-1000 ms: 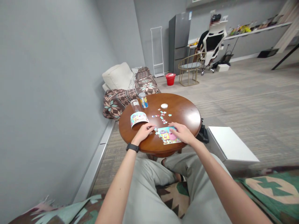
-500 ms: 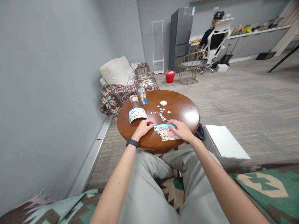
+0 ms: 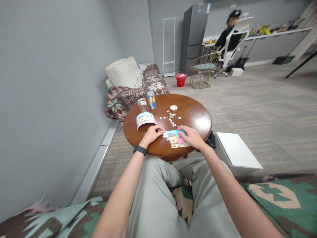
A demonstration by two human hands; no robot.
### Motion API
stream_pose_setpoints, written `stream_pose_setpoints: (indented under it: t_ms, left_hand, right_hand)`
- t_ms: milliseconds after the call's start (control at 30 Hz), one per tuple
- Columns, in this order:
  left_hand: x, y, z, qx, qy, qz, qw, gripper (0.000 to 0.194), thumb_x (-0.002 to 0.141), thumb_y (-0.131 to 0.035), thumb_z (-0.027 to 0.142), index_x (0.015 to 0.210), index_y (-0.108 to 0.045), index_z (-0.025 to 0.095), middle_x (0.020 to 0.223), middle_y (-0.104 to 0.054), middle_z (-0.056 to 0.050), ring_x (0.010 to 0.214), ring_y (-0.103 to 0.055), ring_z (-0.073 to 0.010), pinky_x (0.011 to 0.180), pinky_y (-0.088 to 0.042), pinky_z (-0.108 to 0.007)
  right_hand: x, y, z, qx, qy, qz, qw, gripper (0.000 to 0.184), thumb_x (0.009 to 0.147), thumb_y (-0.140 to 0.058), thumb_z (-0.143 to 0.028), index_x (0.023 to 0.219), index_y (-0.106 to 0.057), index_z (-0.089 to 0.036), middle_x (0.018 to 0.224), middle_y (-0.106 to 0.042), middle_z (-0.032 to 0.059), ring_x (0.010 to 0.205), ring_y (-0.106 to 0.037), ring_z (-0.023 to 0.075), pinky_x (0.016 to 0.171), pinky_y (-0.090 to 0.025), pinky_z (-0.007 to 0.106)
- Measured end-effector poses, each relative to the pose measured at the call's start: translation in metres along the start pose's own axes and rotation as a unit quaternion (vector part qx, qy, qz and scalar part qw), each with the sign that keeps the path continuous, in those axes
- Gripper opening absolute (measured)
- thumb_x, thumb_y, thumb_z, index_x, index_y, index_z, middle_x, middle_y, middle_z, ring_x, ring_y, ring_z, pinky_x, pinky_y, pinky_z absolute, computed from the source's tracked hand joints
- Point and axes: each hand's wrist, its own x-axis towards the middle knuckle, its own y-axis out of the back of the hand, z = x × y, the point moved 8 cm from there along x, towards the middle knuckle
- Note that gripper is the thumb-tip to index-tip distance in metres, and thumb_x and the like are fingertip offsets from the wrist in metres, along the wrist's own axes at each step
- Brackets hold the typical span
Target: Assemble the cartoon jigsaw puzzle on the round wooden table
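A partly joined jigsaw puzzle [image 3: 173,140] with a cartoon picture lies near the table's front edge. At its upper left corner, my left hand [image 3: 153,135] has thumb and fingers drawn together at a small puzzle piece, which they mostly hide. My right hand [image 3: 192,137] rests over the puzzle's right side with fingers apart, covering part of the picture. Beyond the hands lie several loose puzzle pieces [image 3: 172,123]. A curved picture sheet [image 3: 146,119] stands arched to the left of them.
On the round wooden table [image 3: 190,105] are a clear jar [image 3: 143,105], a printed can [image 3: 151,100] and a white lid [image 3: 173,107]. A white box [image 3: 239,149] stands right of the table. Farther back, a person [image 3: 224,36] sits in a white chair.
The fingers of my left hand have shifted slightly right, onto the puzzle's upper left corner. My right hand stays on the puzzle. The whole view has tilted a little.
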Motion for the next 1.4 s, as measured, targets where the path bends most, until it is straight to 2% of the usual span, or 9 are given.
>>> stream_pose_setpoints:
  t_ms: [533,767,833,900,967,1033,1100,1200,1400]
  left_hand:
    - [-0.002,0.001,0.0,0.039,-0.006,0.019,0.999,0.018,0.082,-0.064,0.033,0.079,-0.069,0.016,0.082,-0.07,-0.004,0.076,-0.061,-0.0171,0.075,-0.048,-0.029]
    - [-0.003,0.011,-0.012,0.001,0.018,0.075,0.997,0.013,0.085,-0.054,0.023,0.088,-0.064,0.016,0.084,-0.068,-0.004,0.08,-0.063,-0.0173,0.079,-0.05,-0.029]
    - [-0.005,0.013,-0.007,0.036,0.01,0.093,0.995,0.013,0.086,-0.052,0.02,0.092,-0.063,0.016,0.089,-0.068,-0.006,0.084,-0.064,-0.0181,0.082,-0.051,-0.03]
    - [-0.01,0.019,0.004,0.116,-0.008,0.14,0.983,0.019,0.086,-0.05,0.016,0.101,-0.062,0.016,0.101,-0.068,-0.009,0.096,-0.064,-0.0214,0.091,-0.051,-0.034]
    - [-0.017,0.025,0.016,0.22,-0.018,0.208,0.953,0.03,0.085,-0.049,0.013,0.113,-0.06,0.015,0.12,-0.064,-0.014,0.117,-0.058,-0.0261,0.105,-0.045,-0.04]
    - [-0.02,0.025,0.022,0.3,-0.011,0.235,0.925,0.038,0.087,-0.049,0.014,0.124,-0.057,0.013,0.135,-0.058,-0.017,0.132,-0.049,-0.0294,0.116,-0.035,-0.044]
    - [-0.017,0.015,0.018,0.344,0.007,0.19,0.92,0.04,0.09,-0.049,0.019,0.128,-0.056,0.011,0.142,-0.055,-0.018,0.138,-0.045,-0.0302,0.119,-0.031,-0.045]
    - [-0.012,0.001,0.005,0.375,0.033,0.114,0.919,0.038,0.094,-0.044,0.024,0.124,-0.06,0.008,0.141,-0.056,-0.019,0.135,-0.049,-0.029,0.117,-0.035,-0.041]
    - [-0.011,0.0,0.005,0.391,0.037,0.111,0.913,0.038,0.094,-0.042,0.023,0.122,-0.062,0.008,0.138,-0.059,-0.019,0.132,-0.052,-0.0264,0.115,-0.038,-0.039]
  right_hand:
    - [0.0,0.001,-0.002,0.0,0.004,-0.002,1.0,0.031,0.094,-0.046,-0.036,0.113,-0.067,-0.023,0.126,-0.068,0.0085,0.125,-0.059,0.0279,0.108,-0.043,0.048]
    - [-0.001,0.002,-0.003,0.0,-0.001,-0.002,1.0,0.031,0.094,-0.046,-0.035,0.113,-0.068,-0.024,0.127,-0.068,0.008,0.126,-0.059,0.0272,0.108,-0.044,0.046]
    - [0.0,0.002,-0.003,0.001,0.0,-0.003,1.0,0.03,0.094,-0.046,-0.035,0.112,-0.068,-0.024,0.127,-0.068,0.0082,0.126,-0.059,0.0272,0.107,-0.044,0.047]
    - [0.0,0.002,-0.002,0.001,-0.001,-0.002,1.0,0.03,0.094,-0.047,-0.035,0.111,-0.068,-0.023,0.127,-0.068,0.0085,0.126,-0.059,0.0275,0.108,-0.044,0.047]
    - [0.0,0.002,-0.002,0.001,-0.001,0.002,1.0,0.029,0.093,-0.047,-0.035,0.111,-0.068,-0.023,0.127,-0.069,0.0085,0.126,-0.059,0.0277,0.108,-0.044,0.048]
    - [0.0,0.002,-0.002,0.001,0.001,0.004,1.0,0.029,0.093,-0.048,-0.035,0.111,-0.068,-0.023,0.126,-0.069,0.0085,0.125,-0.059,0.0277,0.108,-0.044,0.048]
    - [0.0,0.002,-0.002,0.001,0.001,0.002,1.0,0.029,0.093,-0.048,-0.035,0.111,-0.067,-0.023,0.126,-0.069,0.0085,0.125,-0.06,0.0277,0.107,-0.045,0.048]
    - [0.0,0.001,-0.001,0.001,0.0,0.0,1.0,0.028,0.093,-0.048,-0.034,0.111,-0.067,-0.024,0.127,-0.068,0.0082,0.126,-0.059,0.0275,0.107,-0.045,0.048]
    - [0.001,0.0,0.0,0.0,-0.001,0.001,1.0,0.03,0.093,-0.048,-0.034,0.112,-0.068,-0.023,0.128,-0.068,0.0087,0.126,-0.059,0.0279,0.109,-0.044,0.049]
